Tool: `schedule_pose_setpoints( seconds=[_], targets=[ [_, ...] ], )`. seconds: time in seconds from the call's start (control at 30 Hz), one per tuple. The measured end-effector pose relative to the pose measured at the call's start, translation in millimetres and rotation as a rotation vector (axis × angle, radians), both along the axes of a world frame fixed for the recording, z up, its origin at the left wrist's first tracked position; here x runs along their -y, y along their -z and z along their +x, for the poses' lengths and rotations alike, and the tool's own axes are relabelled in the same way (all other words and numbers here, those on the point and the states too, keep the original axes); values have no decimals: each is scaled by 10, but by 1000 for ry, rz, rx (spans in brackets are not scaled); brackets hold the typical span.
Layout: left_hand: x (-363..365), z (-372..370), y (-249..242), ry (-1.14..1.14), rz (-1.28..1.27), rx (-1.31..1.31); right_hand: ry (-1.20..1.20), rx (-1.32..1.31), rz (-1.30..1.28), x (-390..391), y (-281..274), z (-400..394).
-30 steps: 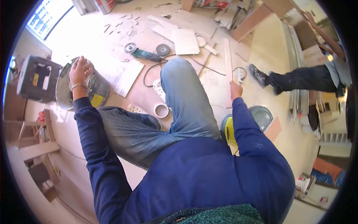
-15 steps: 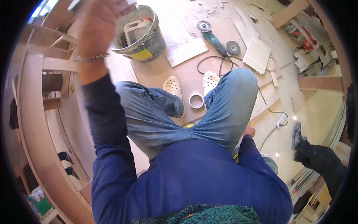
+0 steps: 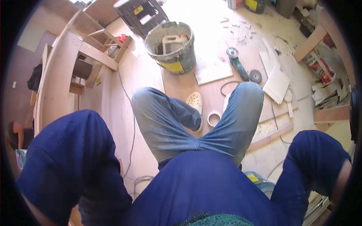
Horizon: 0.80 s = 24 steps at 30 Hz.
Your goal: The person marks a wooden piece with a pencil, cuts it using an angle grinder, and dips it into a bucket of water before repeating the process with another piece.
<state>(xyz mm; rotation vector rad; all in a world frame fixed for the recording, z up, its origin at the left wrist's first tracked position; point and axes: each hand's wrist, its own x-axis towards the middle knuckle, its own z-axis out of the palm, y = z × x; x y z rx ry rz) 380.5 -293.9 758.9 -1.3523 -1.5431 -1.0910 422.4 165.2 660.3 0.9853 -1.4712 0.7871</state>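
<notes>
Both my arms are bent at the elbows, with blue sleeves at the lower left and lower right. Neither hand shows; only bits of bare forearm reach the dark rim of the view. Between my shoes lies a white ring like a tape roll [image 3: 214, 113]. Ahead stands a dirty bucket [image 3: 174, 60] with a plastic jug [image 3: 172, 42] inside. A teal angle grinder [image 3: 238, 67] rests on the floor board, with a round disc [image 3: 255, 76] beside it. A pale flat tile [image 3: 215, 74] lies between the bucket and the grinder.
A dark plastic crate [image 3: 141, 17] stands behind the bucket. Wooden framing [image 3: 56, 79] rises on the left. Cut pale pieces [image 3: 277, 84] and scraps lie to the right, near a torn bag [image 3: 320, 67]. Cables run along the floor on both sides.
My left hand, raised in front of the bucket before, has left the view. My right hand has gone from beside my knee, and both elbows now stick outward. The camera view has shifted.
</notes>
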Motion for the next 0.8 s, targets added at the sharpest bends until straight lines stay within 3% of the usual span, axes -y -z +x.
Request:
schedule_pose_setpoints(
  seconds=[0.27,0.63,0.8],
  targets=[
    [155,265,250,-43,100,-47,288,-19,57,461,-214,136],
    [195,-73,533,60,196,66,439,-2,68,384,-218,283],
    [139,-209,696,142,226,69,447,-118,141,314,-323,573]
  ],
)
